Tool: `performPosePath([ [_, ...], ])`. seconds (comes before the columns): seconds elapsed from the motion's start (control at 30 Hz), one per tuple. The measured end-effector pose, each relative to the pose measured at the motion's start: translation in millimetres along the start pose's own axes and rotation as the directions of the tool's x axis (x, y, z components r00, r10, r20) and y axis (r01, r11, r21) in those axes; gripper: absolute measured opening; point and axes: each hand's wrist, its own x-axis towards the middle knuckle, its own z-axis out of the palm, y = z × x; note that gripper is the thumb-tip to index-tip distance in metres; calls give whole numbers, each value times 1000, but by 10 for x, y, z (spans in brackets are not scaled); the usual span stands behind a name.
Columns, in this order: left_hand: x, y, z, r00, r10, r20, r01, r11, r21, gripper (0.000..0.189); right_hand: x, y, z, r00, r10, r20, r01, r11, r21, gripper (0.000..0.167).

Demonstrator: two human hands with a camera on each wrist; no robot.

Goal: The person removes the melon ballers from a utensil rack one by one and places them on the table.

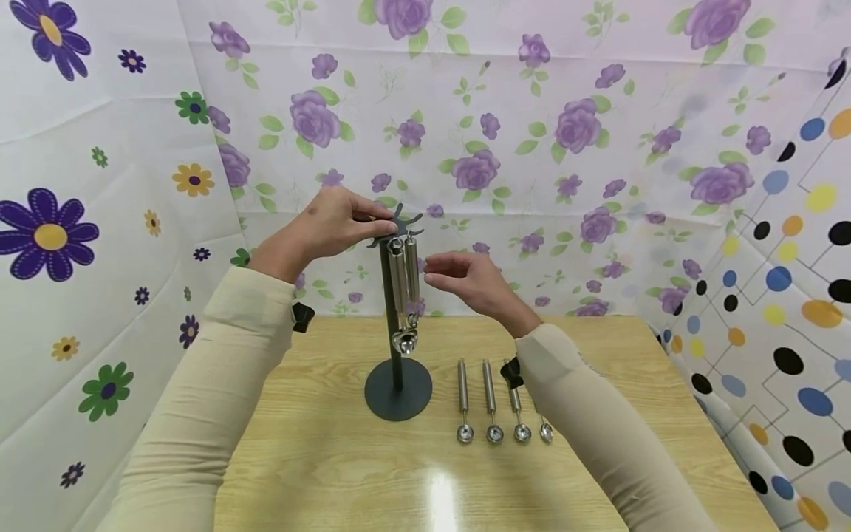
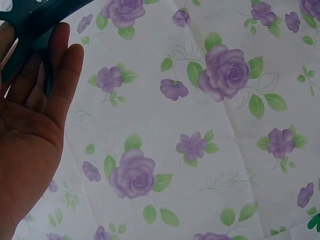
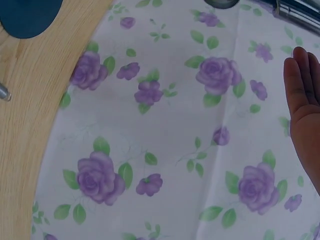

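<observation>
A dark utensil stand with hooked arms at its top and a round base rises from the table. My left hand holds the stand's top, thumb and fingers at one hooked arm; in the left wrist view the fingers lie around the dark top. From the hooks on the right hang metal scoops with thick handles and small round bowls, overlapping each other. Just right of them is my right hand, apart from them, fingers extended and nothing visibly held. The right wrist view shows that hand below a hanging handle.
Several similar metal scoops lie in a row on the wooden table, right of the stand's base. The right sleeve partly covers the rightmost ones. A flowered cloth hangs behind, with patterned cloths at both sides.
</observation>
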Motion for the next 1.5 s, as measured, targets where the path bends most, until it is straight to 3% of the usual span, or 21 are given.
performPosePath([
  [0.23,-10,36,-2,1000,-20,0,20,1000,10,32,67,-32,124,999,-34,25,33,999,38,34],
  [0.6,-23,2,-29,999,37,32,-38,998,48,29,100,-39,193,998,-43,48,40,997,59,28],
  [0.8,-30,-11,-35,998,22,56,-23,1000,18,30,67,-54,152,999,-46,24,44,998,52,26],
  [1.2,-40,-23,-30,999,22,33,-23,1000,10,30,-27,-54,20,999,-15,-33,15,1000,-1,26],
  [1.5,-42,-22,-23,999,19,26,-19,1000,15,29,-140,48,-127,999,-18,-33,16,999,-33,24],
])
